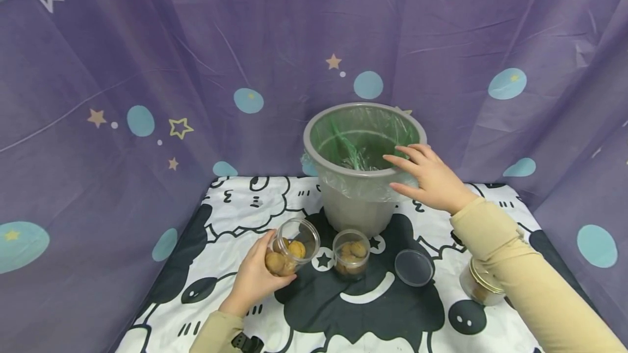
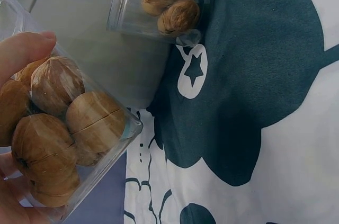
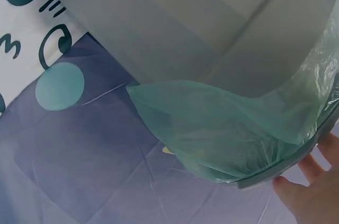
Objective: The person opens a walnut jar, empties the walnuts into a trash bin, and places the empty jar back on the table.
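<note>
My left hand (image 1: 255, 279) grips a clear plastic jar (image 1: 310, 227) with walnuts (image 2: 55, 83) inside, held tilted above the cloth. No lid shows on it. Just right of it a second clear jar (image 1: 351, 255) with walnuts stands on the cloth, close in front of a grey trash bin (image 1: 358, 203). The bin is lined with a translucent green bag (image 1: 338, 146). My right hand (image 1: 432, 178) is at the bin's right front rim, fingers spread and mostly straight, holding nothing. Whether it touches the rim I cannot tell.
A clear round lid (image 1: 414, 267) lies flat right of the second jar. Farther right a jar with a gold-coloured lid (image 1: 483, 282) stands partly hidden by my right sleeve (image 1: 530, 277). A purple curtain (image 1: 294, 31) hangs behind the patterned cloth (image 1: 255, 211).
</note>
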{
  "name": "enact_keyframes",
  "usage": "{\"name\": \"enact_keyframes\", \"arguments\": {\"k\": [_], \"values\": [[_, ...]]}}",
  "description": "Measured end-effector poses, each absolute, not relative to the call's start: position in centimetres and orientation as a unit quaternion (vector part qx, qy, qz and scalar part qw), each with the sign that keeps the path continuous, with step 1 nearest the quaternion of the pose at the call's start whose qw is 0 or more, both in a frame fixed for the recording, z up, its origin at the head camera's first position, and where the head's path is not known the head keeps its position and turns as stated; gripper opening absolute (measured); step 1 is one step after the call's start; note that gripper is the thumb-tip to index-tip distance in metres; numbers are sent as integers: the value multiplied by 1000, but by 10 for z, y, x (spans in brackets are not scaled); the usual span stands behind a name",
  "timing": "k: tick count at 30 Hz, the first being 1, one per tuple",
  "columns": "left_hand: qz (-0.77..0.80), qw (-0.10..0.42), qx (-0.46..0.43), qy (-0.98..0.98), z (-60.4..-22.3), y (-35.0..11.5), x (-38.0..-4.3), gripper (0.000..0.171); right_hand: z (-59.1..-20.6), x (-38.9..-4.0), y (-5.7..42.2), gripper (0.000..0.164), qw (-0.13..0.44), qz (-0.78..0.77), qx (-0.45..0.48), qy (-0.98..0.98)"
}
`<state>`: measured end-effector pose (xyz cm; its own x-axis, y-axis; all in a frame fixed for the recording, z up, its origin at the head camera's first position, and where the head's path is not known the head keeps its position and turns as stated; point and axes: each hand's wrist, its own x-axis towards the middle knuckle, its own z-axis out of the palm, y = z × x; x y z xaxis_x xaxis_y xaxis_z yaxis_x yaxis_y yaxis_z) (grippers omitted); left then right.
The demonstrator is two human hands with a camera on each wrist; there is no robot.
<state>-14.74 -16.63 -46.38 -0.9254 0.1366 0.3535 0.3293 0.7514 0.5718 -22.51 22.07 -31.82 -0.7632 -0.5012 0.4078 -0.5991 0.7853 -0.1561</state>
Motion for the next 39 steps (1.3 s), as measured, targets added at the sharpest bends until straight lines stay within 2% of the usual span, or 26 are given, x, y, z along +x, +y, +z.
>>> {"name": "enact_keyframes", "arguments": {"k": [11, 25, 39], "values": [[-326, 148, -128, -925, -460, -166, -147, 104, -312, -227, 216, 50, 138, 106, 286, -942], [-310, 180, -148, -922, -452, -170, -151, 105, -310, -228, 210, 41, 147, 114, 280, -942], [-300, 212, -181, -912, -421, -180, -165, 102, -314, -227, 210, 41, 145, 124, 271, -943]]}}
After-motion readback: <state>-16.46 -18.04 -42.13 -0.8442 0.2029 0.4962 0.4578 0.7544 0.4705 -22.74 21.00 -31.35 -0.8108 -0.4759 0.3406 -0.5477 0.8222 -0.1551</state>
